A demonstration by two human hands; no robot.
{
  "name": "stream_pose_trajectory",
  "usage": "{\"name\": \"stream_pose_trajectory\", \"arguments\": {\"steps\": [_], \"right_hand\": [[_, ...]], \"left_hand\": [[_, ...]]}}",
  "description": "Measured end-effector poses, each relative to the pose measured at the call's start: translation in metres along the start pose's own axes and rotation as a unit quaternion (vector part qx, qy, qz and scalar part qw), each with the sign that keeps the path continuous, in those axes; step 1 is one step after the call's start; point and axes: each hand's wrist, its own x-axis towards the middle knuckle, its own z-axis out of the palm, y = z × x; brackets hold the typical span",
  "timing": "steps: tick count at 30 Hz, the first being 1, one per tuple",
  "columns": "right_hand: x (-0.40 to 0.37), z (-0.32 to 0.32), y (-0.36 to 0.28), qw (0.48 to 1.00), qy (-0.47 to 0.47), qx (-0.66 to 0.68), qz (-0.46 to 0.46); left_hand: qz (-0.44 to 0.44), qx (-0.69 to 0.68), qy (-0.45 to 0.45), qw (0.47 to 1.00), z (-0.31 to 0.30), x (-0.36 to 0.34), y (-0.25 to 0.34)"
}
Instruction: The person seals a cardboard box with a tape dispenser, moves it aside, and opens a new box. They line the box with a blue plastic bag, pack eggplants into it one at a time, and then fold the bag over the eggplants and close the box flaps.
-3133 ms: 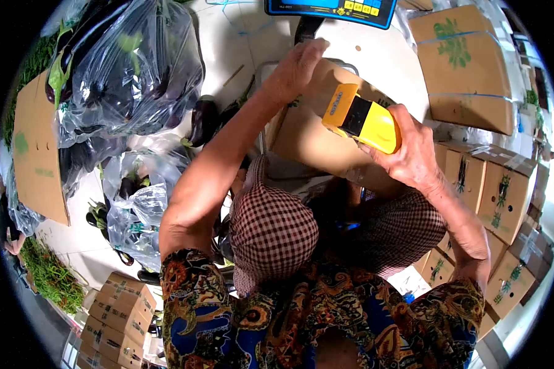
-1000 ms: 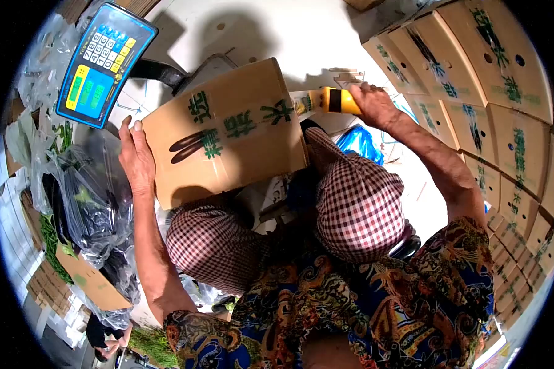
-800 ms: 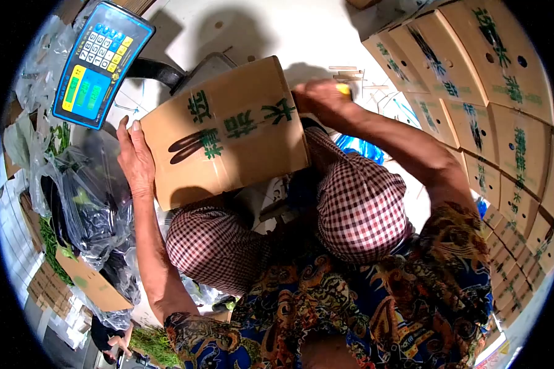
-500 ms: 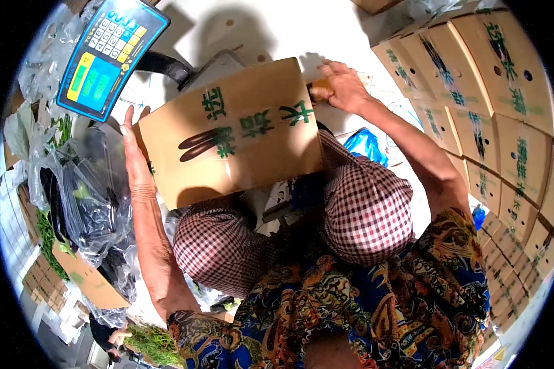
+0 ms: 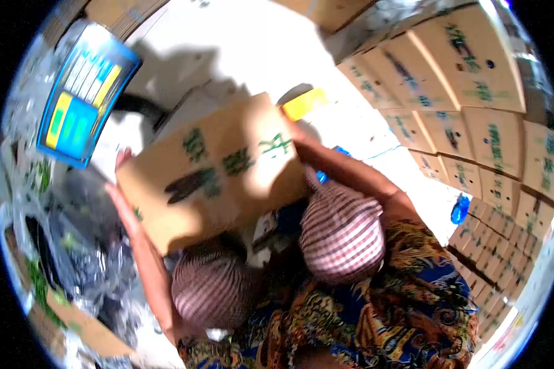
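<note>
A closed cardboard box (image 5: 228,212) with green characters and a dark eggplant picture sits tilted in front of my knees. My left hand (image 5: 124,195) is against the box's left side, its thumb side near the upper left corner. At the opposite end, my right hand (image 5: 293,131) lies along the right edge; its fingers are mostly hidden behind the box. Just beyond that hand is a yellow object (image 5: 305,104), blurred, which may be a tape roll. Part of a scale with a blue-framed display (image 5: 87,95) stands to the upper left, its platform partly covered by the box.
Stacked cardboard boxes (image 5: 440,77) line the right side. Clear plastic bags (image 5: 92,240) with dark and green produce lie at left, beside a cardboard flap (image 5: 89,326). A blue plastic bag (image 5: 460,209) is on the floor at right.
My right hand has come back from the yellow object to the right edge of the box. The view has shifted and blurred; my left hand stays at the box's left side.
</note>
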Motion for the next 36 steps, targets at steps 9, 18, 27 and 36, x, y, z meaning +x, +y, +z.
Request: {"name": "stream_pose_trajectory", "arguments": {"steps": [9, 18, 27, 36], "right_hand": [[0.042, 0.013, 0.1, 0.986, 0.035, -0.071, 0.148], [0.039, 0.008, 0.119, 0.977, 0.037, -0.072, 0.197], [0.008, 0.006, 0.14, 0.97, 0.032, -0.06, 0.232], [-0.038, -0.101, -0.033, 0.978, 0.102, -0.151, -0.102]], "left_hand": [[-0.052, 0.09, 0.081, 0.991, -0.003, 0.001, -0.016], [-0.06, 0.139, 0.1, 0.983, 0.005, -0.012, -0.009], [-0.06, 0.168, 0.118, 0.977, 0.008, -0.023, -0.005], [-0.055, 0.183, 0.123, 0.974, 0.013, -0.035, 0.003]]}}
